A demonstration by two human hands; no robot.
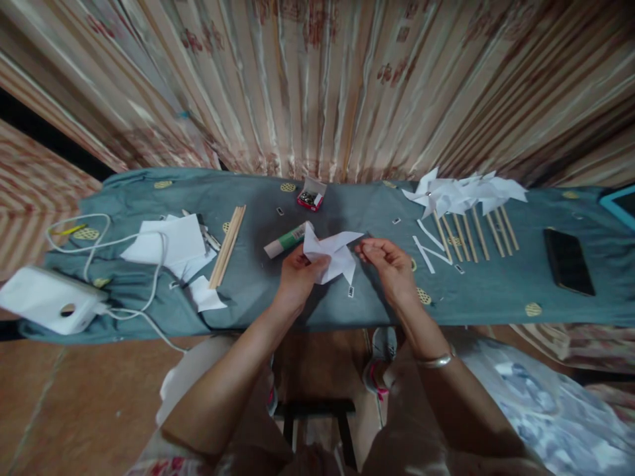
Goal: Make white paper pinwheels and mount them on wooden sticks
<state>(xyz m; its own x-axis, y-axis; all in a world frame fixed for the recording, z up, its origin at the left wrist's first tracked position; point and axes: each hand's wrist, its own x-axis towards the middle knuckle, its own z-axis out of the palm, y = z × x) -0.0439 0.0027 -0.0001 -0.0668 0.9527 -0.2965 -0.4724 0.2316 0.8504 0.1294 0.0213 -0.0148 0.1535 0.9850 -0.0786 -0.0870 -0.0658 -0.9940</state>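
My left hand (300,274) pinches a white paper pinwheel (335,254), its thumb lying across the folded middle. Just right of the pinwheel is my right hand (389,264), its thumb and fingertips pressed together; whatever may be between them is too small to make out. Behind my left hand lies a green and white glue stick (288,239). A small red box of thumbtacks (312,194) stands with its flap up beyond the pinwheel.
Finished pinwheels on sticks (466,192) lie at the right, near paper strips (429,248) and a black phone (569,261). Wooden sticks (228,248), stacked white paper (169,241) and a white power bank (54,299) with a looping cable are at the left.
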